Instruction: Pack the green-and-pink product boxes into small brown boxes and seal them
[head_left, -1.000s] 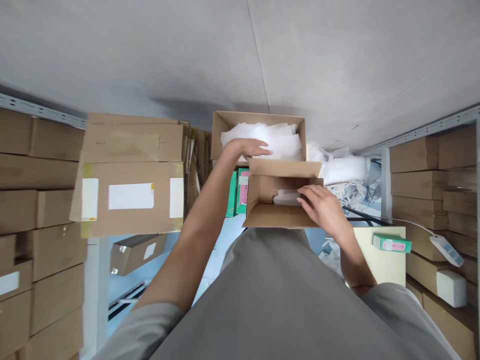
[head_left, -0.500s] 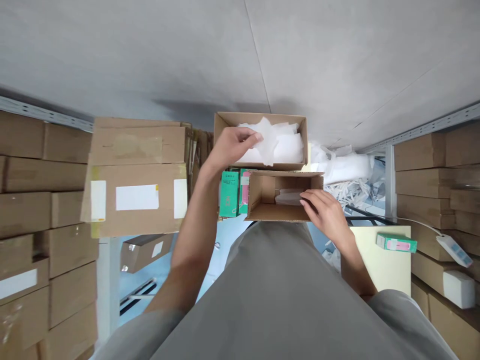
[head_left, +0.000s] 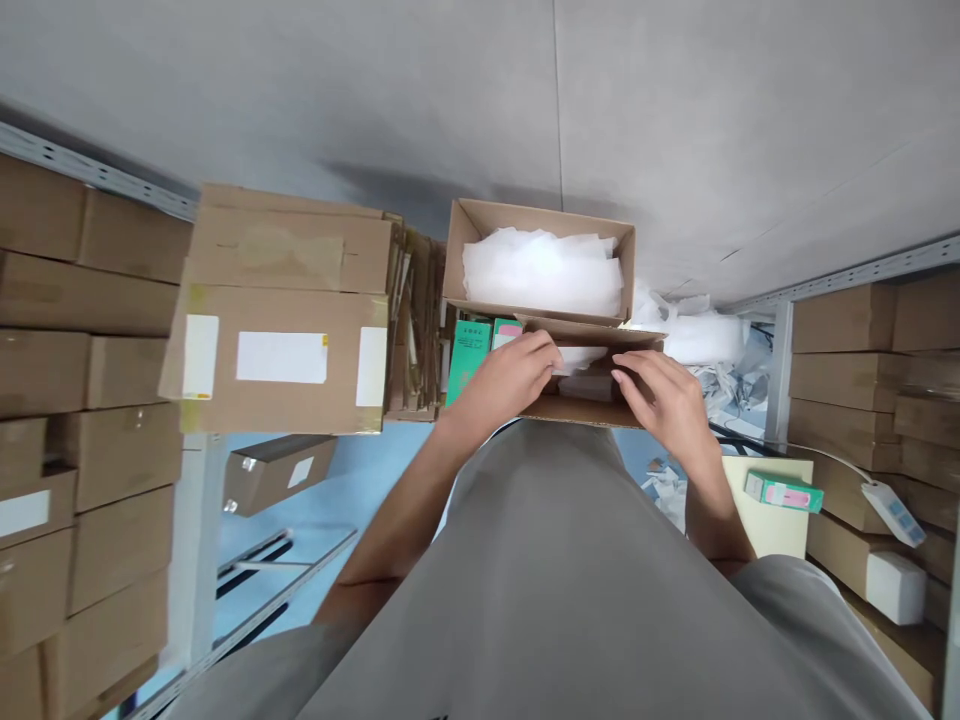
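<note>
A small open cardboard box sits in front of my body. My left hand reaches into it from the left, fingers curled on a white foam sheet lying inside. From the right, my right hand rests on the box's opening, its fingers stretched out over the contents and holding nothing. Just beyond stands a larger open carton filled with white foam sheets.
Green product boxes stand left of the small box. A big taped carton lies at the left, before flattened cardboard. Stacked cartons fill shelves on the left and right. Another green box lies on a yellow surface; loose white wrapping is heaped behind.
My left hand pulled a foam sheet out of the larger carton and brought it down into the small box. My right hand stayed at the box. The view shifted slightly.
</note>
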